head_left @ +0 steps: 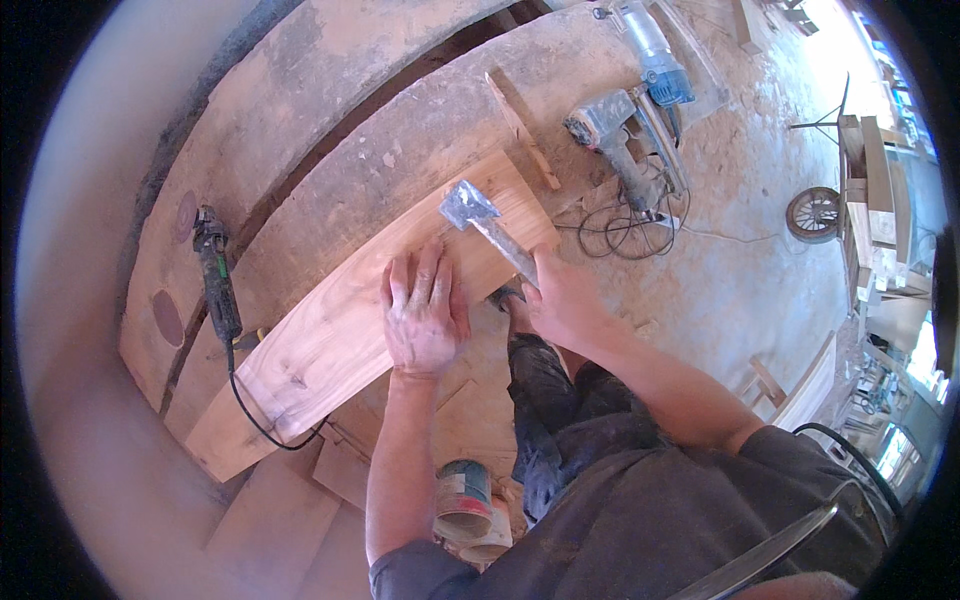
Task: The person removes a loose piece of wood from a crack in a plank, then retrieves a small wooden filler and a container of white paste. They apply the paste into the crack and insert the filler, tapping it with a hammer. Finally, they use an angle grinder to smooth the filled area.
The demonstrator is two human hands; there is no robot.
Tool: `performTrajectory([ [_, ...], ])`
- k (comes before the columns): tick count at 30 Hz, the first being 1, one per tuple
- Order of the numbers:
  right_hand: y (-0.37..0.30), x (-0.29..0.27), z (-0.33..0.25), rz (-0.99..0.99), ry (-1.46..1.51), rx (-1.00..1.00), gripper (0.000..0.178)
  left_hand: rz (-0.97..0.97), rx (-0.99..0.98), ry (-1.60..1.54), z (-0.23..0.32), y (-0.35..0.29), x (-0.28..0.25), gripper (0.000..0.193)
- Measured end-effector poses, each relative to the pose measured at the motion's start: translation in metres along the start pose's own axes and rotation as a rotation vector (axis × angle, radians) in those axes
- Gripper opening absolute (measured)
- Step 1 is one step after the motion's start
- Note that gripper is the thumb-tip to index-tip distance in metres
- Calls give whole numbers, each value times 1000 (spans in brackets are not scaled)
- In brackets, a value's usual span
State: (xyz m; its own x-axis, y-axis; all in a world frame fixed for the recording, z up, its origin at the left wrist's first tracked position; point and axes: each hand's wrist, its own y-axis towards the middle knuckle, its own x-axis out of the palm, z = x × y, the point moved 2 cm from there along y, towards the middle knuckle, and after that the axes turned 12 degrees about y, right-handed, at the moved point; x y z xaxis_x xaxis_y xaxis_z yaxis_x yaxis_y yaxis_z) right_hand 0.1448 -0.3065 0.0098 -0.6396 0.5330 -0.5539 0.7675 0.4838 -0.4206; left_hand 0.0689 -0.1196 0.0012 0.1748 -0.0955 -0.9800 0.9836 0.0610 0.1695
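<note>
A long pale wooden board (325,345) lies slantwise across the dusty work surface. On its upper face rests my left hand (425,312), palm down, with the fingers stretched out and nothing held. My right hand (563,300) is wrapped round the handle of a hammer (510,247) near the board's far right end. Its broad grey metal head (469,204) is over the board, just beyond my left fingertips. Whether the head touches the wood, I cannot tell.
An angle grinder (218,285) lies left of the board, its cord crossing the near end. Beyond the right end are a thin wood strip (522,130), a nail gun (615,130) and a blue-silver power tool (652,60). Buckets (463,498) stand below; a wheel (813,214) is far right.
</note>
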Motion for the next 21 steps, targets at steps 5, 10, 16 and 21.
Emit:
performTrajectory([
  [5, -2, 0, 9, 23, -1, 8, 26, 8, 10, 4, 0, 2, 0, 37],
  [10, -6, -6, 11, 26, 65, 36, 26, 17, 2, -1, 2, 2, 0, 34],
  [16, -8, -6, 18, 12, 21, 24, 28, 26, -4, 7, 2, 0, -1, 31],
  [21, -9, -19, 13, -18, 8, 61, 34, 69, 0, 8, 1, 1, 0, 28],
])
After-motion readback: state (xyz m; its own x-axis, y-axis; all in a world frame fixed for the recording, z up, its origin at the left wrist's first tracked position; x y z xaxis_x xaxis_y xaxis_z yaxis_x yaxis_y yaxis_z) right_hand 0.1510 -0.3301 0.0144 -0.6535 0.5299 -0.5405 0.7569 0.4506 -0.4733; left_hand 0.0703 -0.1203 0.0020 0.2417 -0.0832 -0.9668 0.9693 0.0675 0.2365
